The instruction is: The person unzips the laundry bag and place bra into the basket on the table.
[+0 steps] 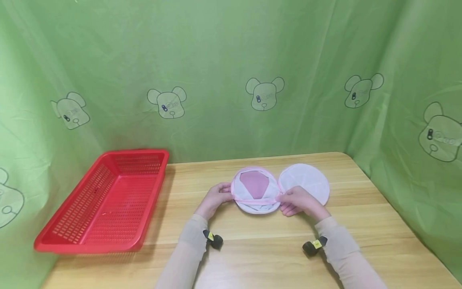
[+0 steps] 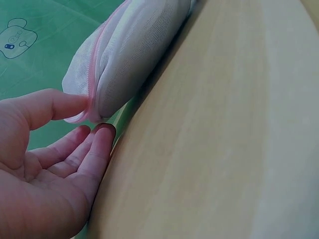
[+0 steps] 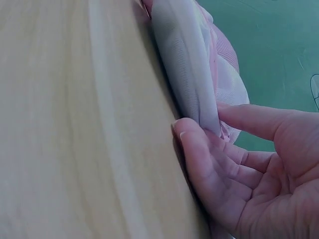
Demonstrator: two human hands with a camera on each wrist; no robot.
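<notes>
A round white mesh laundry bag [image 1: 241, 190] with pink edging lies on the table, its round white flap [image 1: 308, 180] spread out to the right. Pink cloth [image 1: 254, 184] shows in the middle of the bag. My left hand [image 1: 215, 198] pinches the bag's left edge; the left wrist view has the thumb on the pink trim and the fingers below. At the lower right edge, near where flap and bag meet, my right hand [image 1: 301, 200] pinches the rim between thumb and fingers. The right wrist view shows the bag's padded side [image 3: 182, 64] just above the tabletop.
A red plastic basket [image 1: 146, 216] with slotted walls stands on the left of the wooden table [image 1: 260, 257]. Green curtains [image 1: 216, 48] with bear-head prints hang behind and at both sides. A small black device [image 1: 311, 248] is strapped to each wrist.
</notes>
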